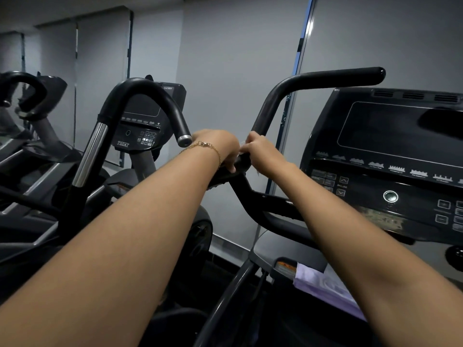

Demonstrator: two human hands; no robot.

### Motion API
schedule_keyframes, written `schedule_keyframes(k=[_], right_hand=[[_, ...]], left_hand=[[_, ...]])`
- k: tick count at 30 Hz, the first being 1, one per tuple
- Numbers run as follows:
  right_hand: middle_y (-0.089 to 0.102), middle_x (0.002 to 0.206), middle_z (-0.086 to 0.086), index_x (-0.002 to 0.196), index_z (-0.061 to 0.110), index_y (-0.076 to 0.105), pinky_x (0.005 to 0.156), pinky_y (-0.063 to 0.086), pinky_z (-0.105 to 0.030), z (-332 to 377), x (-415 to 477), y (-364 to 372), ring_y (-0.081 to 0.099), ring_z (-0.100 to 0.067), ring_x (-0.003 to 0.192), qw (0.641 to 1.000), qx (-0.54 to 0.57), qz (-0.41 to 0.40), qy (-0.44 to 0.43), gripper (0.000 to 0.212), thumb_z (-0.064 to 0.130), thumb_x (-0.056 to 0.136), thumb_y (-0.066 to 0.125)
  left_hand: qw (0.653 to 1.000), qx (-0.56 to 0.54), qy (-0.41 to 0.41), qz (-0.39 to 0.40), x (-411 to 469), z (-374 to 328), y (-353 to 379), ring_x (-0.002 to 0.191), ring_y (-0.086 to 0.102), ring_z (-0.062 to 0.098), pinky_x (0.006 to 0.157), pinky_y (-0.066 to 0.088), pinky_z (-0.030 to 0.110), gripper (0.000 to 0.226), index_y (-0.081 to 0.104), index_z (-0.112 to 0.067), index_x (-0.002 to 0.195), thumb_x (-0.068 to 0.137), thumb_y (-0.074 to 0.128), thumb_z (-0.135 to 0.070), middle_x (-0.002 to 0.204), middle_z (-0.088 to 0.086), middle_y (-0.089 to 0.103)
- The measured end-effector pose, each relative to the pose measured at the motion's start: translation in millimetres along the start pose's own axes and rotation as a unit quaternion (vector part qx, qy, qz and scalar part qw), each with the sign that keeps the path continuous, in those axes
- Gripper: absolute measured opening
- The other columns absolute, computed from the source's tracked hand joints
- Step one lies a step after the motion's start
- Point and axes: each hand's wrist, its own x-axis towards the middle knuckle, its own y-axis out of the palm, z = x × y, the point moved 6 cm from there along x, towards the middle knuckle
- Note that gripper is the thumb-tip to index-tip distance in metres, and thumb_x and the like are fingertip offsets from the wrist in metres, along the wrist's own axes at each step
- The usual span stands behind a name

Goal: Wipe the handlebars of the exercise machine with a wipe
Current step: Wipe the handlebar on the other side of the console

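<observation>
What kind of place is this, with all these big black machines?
Most likely a gym. The curved black handlebar belongs to an exercise machine with a button-covered console, and a second machine with its own screen and keypad stands just to the left.

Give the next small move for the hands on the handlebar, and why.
Probably slide the right hand up the handlebar: both it and the left hand grip the lower stem, a pale scrap, maybe the wipe, between them; the upper run lies above.

console (390,156) right of handlebar (313,82)
</observation>
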Motion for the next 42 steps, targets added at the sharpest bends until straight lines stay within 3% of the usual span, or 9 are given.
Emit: schedule_keyframes(k=[4,8,13,18,24,29,32,37,42], right_hand=[[0.048,0.106,-0.006,0.116,0.012,0.065,0.078,0.035,-0.024,-2.1,-8.1,2.3,0.047,-0.018,0.094,0.998,0.058,0.028,0.001,0.030,0.002,0.093,0.048],[0.047,0.089,0.005,0.113,0.008,0.061,0.080,0.045,-0.032,-11.2,-0.6,6.6,0.048,-0.013,0.080,0.988,0.121,0.010,0.099,0.027,0.012,0.088,0.049],[0.046,0.088,0.005,0.111,0.013,0.068,0.075,0.033,-0.024,2.4,-9.7,8.1,0.050,-0.018,0.093,0.995,0.084,0.041,0.034,0.030,0.001,0.091,0.049],[0.045,0.097,0.003,0.114,0.008,0.065,0.074,0.033,-0.022,1.4,-11.3,7.6,0.048,-0.016,0.089,0.990,0.109,-0.002,0.087,0.027,0.006,0.092,0.049],[0.051,0.098,-0.002,0.114,0.012,0.066,0.077,0.035,-0.025,3.4,-19.8,5.6,0.053,-0.021,0.099,0.987,0.136,0.018,0.082,0.026,0.010,0.093,0.051],[0.057,0.105,-0.013,0.111,0.003,0.067,0.078,0.037,-0.020,16.8,-46.9,3.1,0.053,-0.016,0.094,0.973,0.207,-0.069,0.080,0.025,0.011,0.094,0.051],[0.059,0.101,-0.012,0.109,0.005,0.068,0.079,0.038,-0.019,13.4,-54.0,2.7,0.054,-0.016,0.091,0.956,0.275,-0.066,0.083,0.025,0.017,0.093,0.055],[0.051,0.093,-0.001,0.108,0.008,0.069,0.073,0.034,0.000,31.5,-63.6,13.6,0.053,-0.012,0.088,0.918,0.335,-0.179,0.113,0.023,0.006,0.093,0.053],[0.051,0.099,-0.005,0.110,0.008,0.068,0.075,0.032,-0.001,32.9,-55.2,12.6,0.052,-0.016,0.093,0.938,0.294,-0.156,0.102,0.030,0.000,0.094,0.044]], left_hand=[[1.000,0.009,0.000,0.002,-1.9,1.1,0.3,0.108,0.059,0.024,0.095,0.045,0.039,0.038,0.047,-0.017,0.098,0.083,0.065,-0.047,0.110,0.001,0.061],[1.000,0.008,0.000,-0.004,-3.0,1.9,-1.0,0.109,0.058,0.024,0.093,0.044,0.038,0.037,0.047,-0.017,0.097,0.083,0.064,-0.047,0.105,0.001,0.059],[1.000,0.014,0.000,-0.027,-10.1,-0.7,-2.3,0.112,0.052,0.024,0.082,0.035,0.033,0.032,0.045,-0.022,0.099,0.086,0.061,-0.046,0.103,0.000,0.050],[0.999,0.000,0.010,-0.051,-16.1,-3.3,-2.0,0.064,0.043,0.016,0.055,0.028,0.026,0.019,0.052,-0.023,0.098,0.090,0.060,-0.039,0.072,-0.003,0.045],[0.998,0.015,0.016,-0.052,-17.3,-1.9,-1.5,0.114,0.050,0.025,0.076,0.031,0.031,0.040,0.052,-0.019,0.120,0.088,0.060,-0.042,0.096,0.000,0.046],[0.998,-0.045,0.036,-0.002,-25.8,5.4,-4.0,0.102,0.058,0.028,0.083,0.048,0.036,0.048,0.052,-0.003,0.124,0.088,0.063,-0.033,0.109,0.009,0.059],[0.994,-0.094,0.036,0.045,-33.5,21.8,-6.2,0.079,0.058,0.025,0.088,0.051,0.041,0.048,0.053,0.005,0.120,0.086,0.066,-0.027,0.093,0.008,0.062],[0.991,-0.123,0.055,0.022,-44.2,33.5,-5.3,0.057,0.053,0.018,0.067,0.050,0.031,0.041,0.060,0.001,0.116,0.083,0.069,-0.022,0.071,0.003,0.058],[0.989,-0.135,0.049,0.023,-47.0,30.9,-4.2,0.072,0.059,0.025,0.093,0.050,0.039,0.040,0.060,0.000,0.118,0.085,0.067,-0.021,0.092,0.007,0.062]])
